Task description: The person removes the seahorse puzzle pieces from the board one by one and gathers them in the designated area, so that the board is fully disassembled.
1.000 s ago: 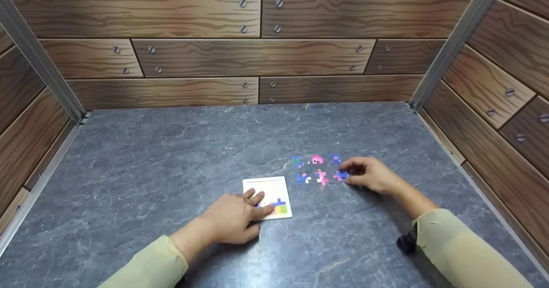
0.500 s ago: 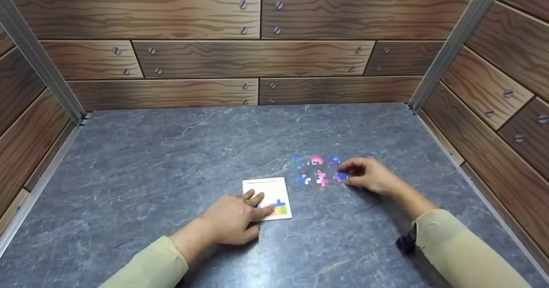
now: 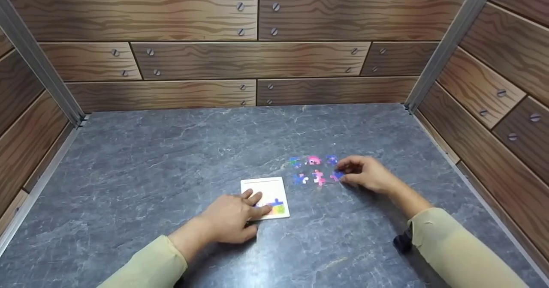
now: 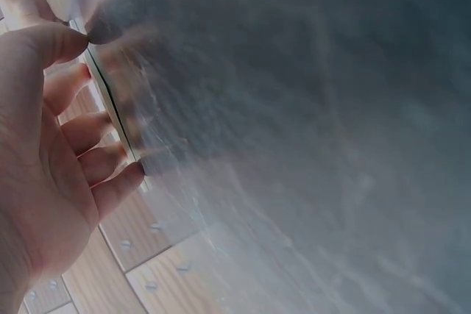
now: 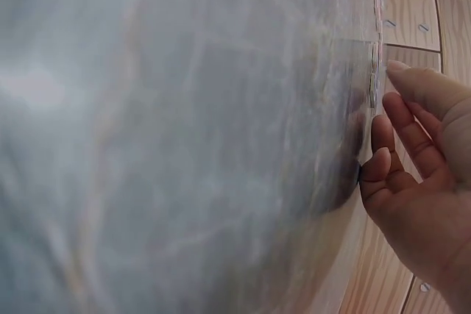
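Observation:
My left hand [image 3: 231,217] rests on a white puzzle tray [image 3: 269,188], fingers spread over its left and lower part. Several colored pieces fill part of the tray's bottom row; the hand covers some of them. Seen from the left wrist, the hand [image 4: 55,134] lies along the tray's thin edge. To the right, several loose jigsaw pieces lie in two rows, among them a pink piece [image 3: 318,177] and a pink piece with an eye [image 3: 314,160]. My right hand [image 3: 369,175] pinches a blue-purple puzzle piece [image 3: 336,176] at the lower row's right end. Its fingers partly hide that piece.
The tray and pieces lie on a grey marbled table [image 3: 171,151]. Wood-print panels [image 3: 193,61] stand behind and at both sides, with metal posts in the corners. A dark strap [image 3: 402,241] hangs by the right sleeve.
The view has shifted slightly. My right hand and the blue-purple piece have edged a little to the left, while the left hand stays on the tray.

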A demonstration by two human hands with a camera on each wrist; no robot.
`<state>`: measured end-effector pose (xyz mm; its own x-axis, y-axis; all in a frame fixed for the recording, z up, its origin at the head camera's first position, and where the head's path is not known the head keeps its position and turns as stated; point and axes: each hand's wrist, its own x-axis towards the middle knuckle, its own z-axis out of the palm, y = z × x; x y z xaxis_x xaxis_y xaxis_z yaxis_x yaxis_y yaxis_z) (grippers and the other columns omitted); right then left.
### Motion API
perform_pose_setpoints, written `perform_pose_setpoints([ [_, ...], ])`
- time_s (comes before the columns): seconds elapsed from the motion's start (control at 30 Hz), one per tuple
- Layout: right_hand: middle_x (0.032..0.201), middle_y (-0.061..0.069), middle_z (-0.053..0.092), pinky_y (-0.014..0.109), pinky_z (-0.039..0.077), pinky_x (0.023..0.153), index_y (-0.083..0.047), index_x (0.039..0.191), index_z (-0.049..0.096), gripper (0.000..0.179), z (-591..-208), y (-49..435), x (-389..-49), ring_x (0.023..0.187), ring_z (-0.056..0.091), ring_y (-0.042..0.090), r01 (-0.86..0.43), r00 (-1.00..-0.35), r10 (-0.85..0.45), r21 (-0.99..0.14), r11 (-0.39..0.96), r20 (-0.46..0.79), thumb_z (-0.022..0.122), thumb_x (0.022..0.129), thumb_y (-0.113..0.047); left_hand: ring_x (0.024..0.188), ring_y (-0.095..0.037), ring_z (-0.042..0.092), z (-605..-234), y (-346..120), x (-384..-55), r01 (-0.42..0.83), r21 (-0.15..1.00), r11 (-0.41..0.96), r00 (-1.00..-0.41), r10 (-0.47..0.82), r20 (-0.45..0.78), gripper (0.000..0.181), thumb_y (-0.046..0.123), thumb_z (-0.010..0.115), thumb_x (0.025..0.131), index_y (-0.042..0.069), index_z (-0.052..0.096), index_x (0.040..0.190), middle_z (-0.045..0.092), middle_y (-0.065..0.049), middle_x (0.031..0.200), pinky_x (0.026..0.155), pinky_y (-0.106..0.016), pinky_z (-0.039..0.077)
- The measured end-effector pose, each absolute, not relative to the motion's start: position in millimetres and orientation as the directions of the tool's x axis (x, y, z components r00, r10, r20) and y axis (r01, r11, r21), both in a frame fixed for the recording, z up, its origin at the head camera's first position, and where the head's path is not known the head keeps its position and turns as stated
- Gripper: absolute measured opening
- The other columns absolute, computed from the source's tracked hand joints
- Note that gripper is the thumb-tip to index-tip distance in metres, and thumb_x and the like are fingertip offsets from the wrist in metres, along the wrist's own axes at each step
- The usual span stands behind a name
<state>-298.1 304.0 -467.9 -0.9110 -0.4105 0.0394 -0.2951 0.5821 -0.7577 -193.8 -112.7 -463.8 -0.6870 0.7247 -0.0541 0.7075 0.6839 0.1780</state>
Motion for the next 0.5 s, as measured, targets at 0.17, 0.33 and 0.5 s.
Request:
perform_pose_setpoints([
  [0.17, 0.116, 0.013, 0.075, 0.041, 0.055, 0.096, -0.001, 0.123, 0.074, 0.034, -460, 302, -295, 0.105, 0.069, 0.026, -0.318, -0.917, -0.393, -0.726, 0.610, 0.071, 0.083, 0.090, -0.009, 0.144, -0.041, 0.050, -462, -111, -195, 0.693, 0.206, 0.691, -0.696, 0.716, -0.062, 0.058, 0.034, 0.057, 0.099, 0.028, 0.056, 0.157, 0.050, -0.016, 0.159, 0.103, -0.059, 0.052],
  [0.33, 0.118, 0.014, 0.075, 0.041, 0.054, 0.093, 0.000, 0.123, 0.075, 0.033, -451, 294, -290, 0.104, 0.068, 0.028, -0.370, -0.904, -0.411, -0.701, 0.610, 0.119, 0.081, 0.092, -0.009, 0.143, -0.042, 0.051, -460, -111, -195, 0.676, 0.258, 0.690, -0.702, 0.710, -0.060, 0.059, 0.032, 0.060, 0.097, 0.027, 0.057, 0.156, 0.051, -0.017, 0.158, 0.102, -0.061, 0.052],
  [0.5, 0.118, 0.015, 0.075, 0.034, 0.051, 0.086, -0.003, 0.120, 0.076, 0.031, -441, 280, -282, 0.105, 0.068, 0.028, -0.410, -0.886, -0.437, -0.700, 0.585, 0.154, 0.083, 0.091, -0.012, 0.144, -0.042, 0.051, -460, -114, -195, 0.676, 0.288, 0.678, -0.702, 0.711, -0.027, 0.061, 0.031, 0.061, 0.097, 0.024, 0.056, 0.157, 0.052, -0.017, 0.158, 0.104, -0.061, 0.051],
])
